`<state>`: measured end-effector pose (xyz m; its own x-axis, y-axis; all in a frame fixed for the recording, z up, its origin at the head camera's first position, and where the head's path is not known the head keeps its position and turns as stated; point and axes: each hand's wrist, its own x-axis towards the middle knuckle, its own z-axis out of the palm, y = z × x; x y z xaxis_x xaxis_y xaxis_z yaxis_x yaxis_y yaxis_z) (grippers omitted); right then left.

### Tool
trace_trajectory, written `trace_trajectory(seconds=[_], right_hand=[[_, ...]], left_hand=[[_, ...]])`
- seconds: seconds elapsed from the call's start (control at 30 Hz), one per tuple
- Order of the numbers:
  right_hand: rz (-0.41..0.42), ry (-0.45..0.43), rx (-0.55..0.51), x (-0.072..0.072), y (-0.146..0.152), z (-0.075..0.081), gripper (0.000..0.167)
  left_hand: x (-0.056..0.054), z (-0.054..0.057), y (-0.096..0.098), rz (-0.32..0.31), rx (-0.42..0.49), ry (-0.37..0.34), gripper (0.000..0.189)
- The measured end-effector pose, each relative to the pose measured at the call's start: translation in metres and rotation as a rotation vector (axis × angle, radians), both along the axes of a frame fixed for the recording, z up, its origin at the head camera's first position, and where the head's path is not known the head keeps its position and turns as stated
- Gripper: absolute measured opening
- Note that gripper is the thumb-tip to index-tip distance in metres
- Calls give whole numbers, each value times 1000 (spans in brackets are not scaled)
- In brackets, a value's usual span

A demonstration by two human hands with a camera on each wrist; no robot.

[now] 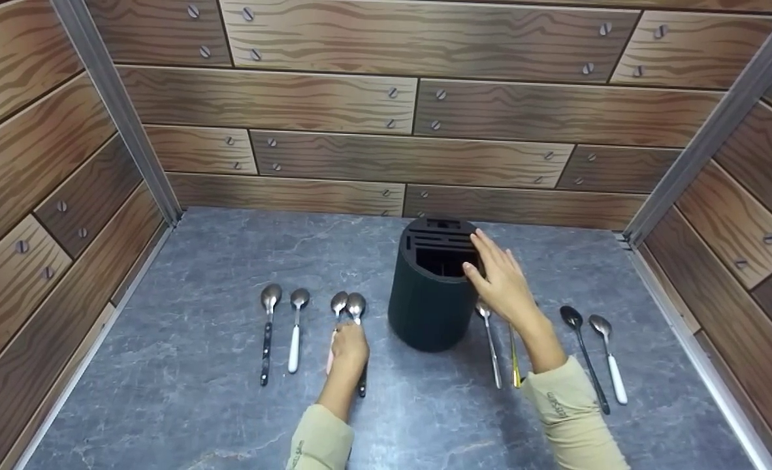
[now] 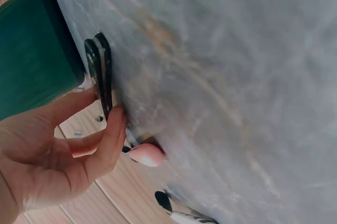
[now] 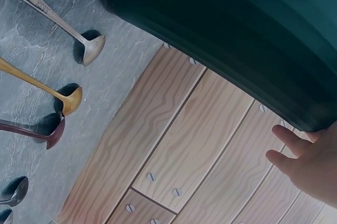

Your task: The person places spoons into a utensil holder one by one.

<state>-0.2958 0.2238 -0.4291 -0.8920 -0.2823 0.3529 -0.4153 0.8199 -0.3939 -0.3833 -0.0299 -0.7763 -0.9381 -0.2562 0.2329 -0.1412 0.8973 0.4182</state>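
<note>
My left hand [image 1: 350, 346] pinches the handle of a black-handled spoon [image 2: 106, 74] between thumb and fingers, low over the tabletop. The spoon's metal bowl points away from me. Just left of it lies a pink-handled spoon [image 1: 330, 358], partly covered by the hand. To the right stands a dark green cylindrical utensil holder [image 1: 430, 313], upright, with slots and a wide opening in its black top. My right hand [image 1: 507, 287] rests with straight fingers against the right side of the holder's rim. In the right wrist view, fingertips [image 3: 284, 134] show at the holder's edge.
Left lie another black-handled spoon [image 1: 266, 346] and a white-handled spoon [image 1: 294, 346]. Right of the holder are a silver spoon [image 1: 492, 346], a gold spoon [image 3: 68, 100], a dark red spoon [image 3: 55, 132], a black spoon [image 1: 585, 352] and another white-handled spoon [image 1: 613, 372]. Wood-patterned walls [image 1: 334, 156] enclose the table.
</note>
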Motion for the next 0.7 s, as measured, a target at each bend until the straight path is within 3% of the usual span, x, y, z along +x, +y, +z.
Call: trace_trajectory(seconds=[0.03, 0.1, 0.2, 0.27, 0.3, 0.33, 0.4, 0.47, 0.53, 0.57, 0.63, 0.7], right_hand=[[-1, 1, 0, 0, 0, 0, 58], [-2, 1, 1, 0, 0, 0, 58], [0, 3, 1, 0, 0, -1, 58], [1, 4, -3, 0, 0, -1, 58], [1, 5, -6, 0, 1, -2, 58], [2, 4, -8, 0, 1, -2, 58], [3, 3, -15, 0, 1, -2, 58], [3, 1, -20, 0, 1, -2, 58], [4, 0, -22, 0, 1, -2, 58], [3, 0, -22, 0, 1, -1, 58], [3, -2, -21, 0, 1, -1, 58], [3, -2, -18, -1, 1, -1, 58]], left_hand=[[-4, -4, 1, 13, -13, -8, 14], [-6, -5, 2, 10, 4, -89, 12], [-4, 4, 5, 16, 54, -174, 13], [0, 10, 6, 9, 71, -175, 14], [3, 14, 6, 4, 71, -155, 13], [8, 27, 7, 0, 89, -184, 15], [20, 46, 8, 4, 74, -170, 18], [39, 87, 9, 1, 99, -212, 20], [62, 137, 9, 0, 142, -280, 22], [73, 156, 9, -1, 147, -270, 20], [94, 200, 8, -21, 191, -314, 20], [110, 225, 8, -33, 183, -282, 17]])
